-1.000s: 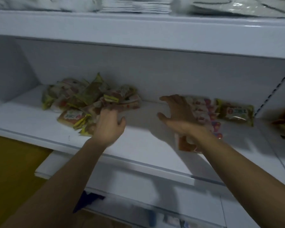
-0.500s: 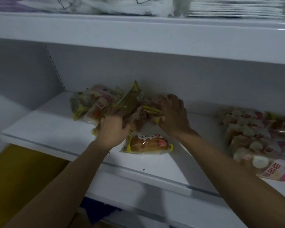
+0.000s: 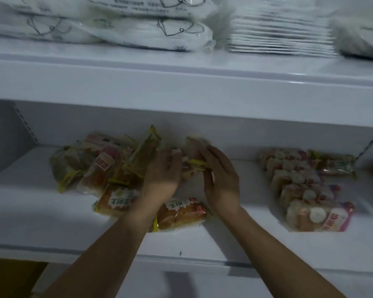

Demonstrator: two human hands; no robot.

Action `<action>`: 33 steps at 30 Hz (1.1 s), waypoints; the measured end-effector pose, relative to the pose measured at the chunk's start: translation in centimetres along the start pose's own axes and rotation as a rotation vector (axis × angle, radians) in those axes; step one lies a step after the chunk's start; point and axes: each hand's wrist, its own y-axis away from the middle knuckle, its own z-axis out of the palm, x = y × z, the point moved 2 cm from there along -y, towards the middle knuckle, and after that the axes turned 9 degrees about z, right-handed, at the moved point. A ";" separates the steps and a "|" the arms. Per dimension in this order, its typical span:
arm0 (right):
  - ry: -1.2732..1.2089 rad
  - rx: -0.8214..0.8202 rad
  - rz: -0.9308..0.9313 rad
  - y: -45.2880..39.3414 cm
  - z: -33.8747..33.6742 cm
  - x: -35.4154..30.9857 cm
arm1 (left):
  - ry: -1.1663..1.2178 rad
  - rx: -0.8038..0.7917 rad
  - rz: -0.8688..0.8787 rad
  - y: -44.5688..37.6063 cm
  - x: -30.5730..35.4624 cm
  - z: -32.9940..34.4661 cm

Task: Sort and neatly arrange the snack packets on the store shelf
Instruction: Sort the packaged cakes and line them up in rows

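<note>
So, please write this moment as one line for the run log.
stage: sorting | left hand: in loose packet pile | right hand: beside it, grip unclear | pink packet row: lined up, untouched

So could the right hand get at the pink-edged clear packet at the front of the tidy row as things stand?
Probably yes: the right hand is in the jumbled pile, and bare white shelf lies between it and the pink-edged clear packet.

Two hands, left hand [image 3: 163, 176] and right hand [image 3: 221, 179], mid-frame. Two white shelves: lower shelf [image 3: 30, 211] and upper shelf [image 3: 181, 82]. At centre-left one jumbled pile of yellow-edged packets [image 3: 99, 166], too tangled to count, two bread packets [image 3: 181, 214] at its front; at right one row of pink packets [image 3: 304, 190], roughly six, blurred.
</note>
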 end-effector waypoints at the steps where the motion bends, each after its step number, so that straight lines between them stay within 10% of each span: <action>1: -0.044 0.032 -0.031 0.6 -0.6 -0.2 | 0.239 -0.034 -0.126 -0.4 0.4 0.7; 5: -0.013 0.046 -0.096 1.5 -2.8 1.2 | 0.710 -0.235 -0.401 -0.5 1.0 4.0; 18: -0.186 0.064 0.239 -0.3 -15.9 8.1 | 0.636 -0.554 0.004 2.1 5.3 9.3; 33: -0.678 -0.157 0.662 -0.4 -23.7 15.7 | 0.647 -0.342 -0.025 5.9 10.3 17.7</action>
